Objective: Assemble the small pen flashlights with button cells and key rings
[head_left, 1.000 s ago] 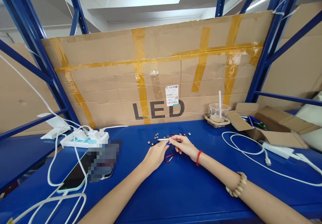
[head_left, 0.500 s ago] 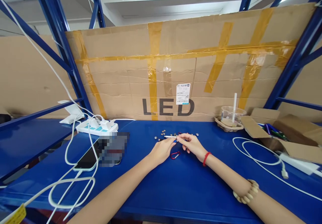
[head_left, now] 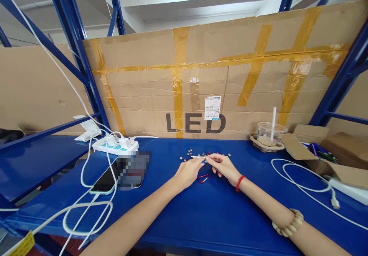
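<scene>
A big cardboard sheet (head_left: 258,76) with the letters LED stands at the back of the blue table (head_left: 201,217). A phone (head_left: 105,181) lies on the left and a plastic cup (head_left: 266,133) stands on the right. In the middle, the left hand (head_left: 188,171) and the right hand (head_left: 225,166) meet. Both pinch a thin silver stick (head_left: 197,156) with their fingertips, closed tight on it, just above the table. It looks like the hands are working on the stick. A red clip (head_left: 203,178) lies just under the hands. Tiny round buttons (head_left: 189,151) lie loose behind them. Parts this small call for slow, steady fingers, or they may roll away.
</scene>
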Available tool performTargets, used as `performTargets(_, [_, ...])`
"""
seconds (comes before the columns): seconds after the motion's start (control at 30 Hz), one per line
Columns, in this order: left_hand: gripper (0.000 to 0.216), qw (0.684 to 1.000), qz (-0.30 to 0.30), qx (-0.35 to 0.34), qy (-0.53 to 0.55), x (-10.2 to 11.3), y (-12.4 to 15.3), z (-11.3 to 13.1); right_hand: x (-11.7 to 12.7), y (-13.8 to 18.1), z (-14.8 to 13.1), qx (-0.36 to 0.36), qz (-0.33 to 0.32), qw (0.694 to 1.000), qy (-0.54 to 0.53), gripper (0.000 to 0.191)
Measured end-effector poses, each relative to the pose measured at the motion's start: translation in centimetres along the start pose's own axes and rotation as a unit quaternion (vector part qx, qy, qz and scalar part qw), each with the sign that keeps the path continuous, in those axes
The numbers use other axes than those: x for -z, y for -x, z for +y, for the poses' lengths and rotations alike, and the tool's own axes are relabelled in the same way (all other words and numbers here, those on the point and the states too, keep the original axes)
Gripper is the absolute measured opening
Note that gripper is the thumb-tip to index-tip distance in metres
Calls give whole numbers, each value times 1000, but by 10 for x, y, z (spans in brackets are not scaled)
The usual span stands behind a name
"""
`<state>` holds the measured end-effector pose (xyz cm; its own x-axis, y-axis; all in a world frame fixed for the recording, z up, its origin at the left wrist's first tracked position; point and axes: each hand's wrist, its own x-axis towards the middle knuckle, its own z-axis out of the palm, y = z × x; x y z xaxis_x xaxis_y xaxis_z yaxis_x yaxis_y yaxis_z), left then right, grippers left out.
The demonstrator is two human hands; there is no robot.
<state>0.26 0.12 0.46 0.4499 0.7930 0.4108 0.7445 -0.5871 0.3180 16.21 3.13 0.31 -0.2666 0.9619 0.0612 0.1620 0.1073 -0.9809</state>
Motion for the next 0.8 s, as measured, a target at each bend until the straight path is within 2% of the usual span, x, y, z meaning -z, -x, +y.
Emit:
performTargets(0.53, [28, 999, -2, 14, -51, -2, -2, 1, 0, -1, 0, 6, -2, 1000, -16, 37])
performTargets(0.8, [27, 997, -2, 44, -66, -2, -2, 3, 3, -4, 4, 5, 6, 1000, 2, 39])
